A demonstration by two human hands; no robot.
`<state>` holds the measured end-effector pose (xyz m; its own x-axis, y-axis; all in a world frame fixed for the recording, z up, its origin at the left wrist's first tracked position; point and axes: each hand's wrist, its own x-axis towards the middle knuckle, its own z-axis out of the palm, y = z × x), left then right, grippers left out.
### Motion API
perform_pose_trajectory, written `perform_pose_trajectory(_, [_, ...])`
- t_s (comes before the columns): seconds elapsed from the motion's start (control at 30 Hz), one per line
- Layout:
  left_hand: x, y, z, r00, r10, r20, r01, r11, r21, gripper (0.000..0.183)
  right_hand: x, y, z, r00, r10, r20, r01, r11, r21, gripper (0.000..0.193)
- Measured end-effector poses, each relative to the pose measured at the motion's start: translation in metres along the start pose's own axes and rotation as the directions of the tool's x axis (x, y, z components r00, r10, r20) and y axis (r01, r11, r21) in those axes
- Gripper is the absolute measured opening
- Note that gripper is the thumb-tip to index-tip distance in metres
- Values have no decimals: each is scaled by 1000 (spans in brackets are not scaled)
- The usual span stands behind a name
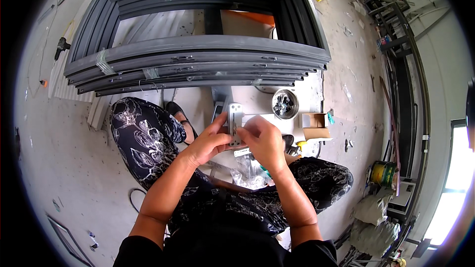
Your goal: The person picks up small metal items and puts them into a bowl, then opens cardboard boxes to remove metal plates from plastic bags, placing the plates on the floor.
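Observation:
Between my knees I hold up a flat silver metal plate (235, 113) with round holes at its ends. My left hand (210, 141) grips its left edge, thumb near the lower end and fingers behind. My right hand (264, 141) is closed at the plate's right side, thumb and fingertips pressed to its face; any small piece under them is too small to make out. Just beyond, to the right, stands a round metal bowl (285, 104) of small dark and silver parts. Clear plastic bags (250, 173) lie below my hands.
Stacked dark grey window frames (198, 52) stand across the front, close beyond my hands. An open cardboard box (315, 126) sits right of the bowl. A power drill (62, 48) lies at far left. Metal bars (413, 69) line the right wall.

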<state>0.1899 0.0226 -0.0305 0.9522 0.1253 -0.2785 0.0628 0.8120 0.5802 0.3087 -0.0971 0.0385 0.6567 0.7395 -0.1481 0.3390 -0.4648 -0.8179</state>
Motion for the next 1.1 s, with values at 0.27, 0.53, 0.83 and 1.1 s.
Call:
perform_pose_trajectory(0.27, [2, -3, 1, 998, 10, -67, -9, 1000, 17, 62, -5, 12, 4, 1000, 10, 17, -10, 1000, -12, 20])
perform_pose_trajectory(0.53, [5, 5, 11, 989, 126, 80, -124, 992, -28, 59, -28, 29, 5, 944, 232, 234, -318, 827, 463, 38])
perform_pose_trajectory(0.83, [1, 10, 10, 987, 73, 142, -74, 997, 5, 60, -27, 34, 20, 948, 134, 288, -272, 810, 520, 33])
perform_pose_trajectory(1.1, [-3, 13, 24, 990, 5, 138, 8, 996, -93, 66, -39, 30, 33, 992, -97, -86, 111, 976, 185, 34])
